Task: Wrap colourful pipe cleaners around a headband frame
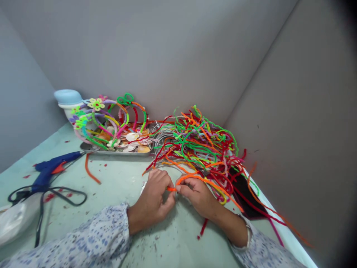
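Presently, in the head view, my two hands meet almost tip to tip just above the counter (173, 251). The left hand (156, 197) is closed on a short orange end (171, 189) that pokes toward the right; the right hand (197, 194) pinches a fuzzy orange stem (212, 184) between thumb and finger. I cannot tell whether both bits are one piece. The relation I watch is the stem's long axis: from the pinch between the hands it arches over the right hand and slants off to its right and back toward the wrist, so the right hand is nearer its loose length. Just beyond the hands, mostly ahead of the right one, sprawls a tangled pile of coloured stems (192, 139). Ahead and left of the left hand sits a shell tray (125, 153); well to its left lies a blue glue gun (52, 165).
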Motion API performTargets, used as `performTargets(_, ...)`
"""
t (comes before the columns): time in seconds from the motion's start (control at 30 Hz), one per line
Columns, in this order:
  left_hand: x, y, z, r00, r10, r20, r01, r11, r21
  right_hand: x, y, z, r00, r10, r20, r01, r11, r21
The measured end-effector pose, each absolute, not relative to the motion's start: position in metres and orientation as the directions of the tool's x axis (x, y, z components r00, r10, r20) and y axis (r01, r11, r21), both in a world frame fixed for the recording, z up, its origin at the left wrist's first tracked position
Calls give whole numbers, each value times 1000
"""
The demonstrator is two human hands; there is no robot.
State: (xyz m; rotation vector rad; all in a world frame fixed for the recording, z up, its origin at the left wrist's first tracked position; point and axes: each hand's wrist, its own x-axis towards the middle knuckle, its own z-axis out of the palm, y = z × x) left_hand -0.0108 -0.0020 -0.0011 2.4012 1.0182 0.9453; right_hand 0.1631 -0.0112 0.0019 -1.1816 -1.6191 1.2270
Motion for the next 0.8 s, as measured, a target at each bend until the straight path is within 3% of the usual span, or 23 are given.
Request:
performTargets(0.5,-12,-1,1,527,736,425,489,-672,556,162,-11,-2,-255,965,55,241,118,-963)
performTargets(0.8,-12,-1,3,499,745,443,462,-661,591,166,-8,-1,-171,974,146,230,183,-956)
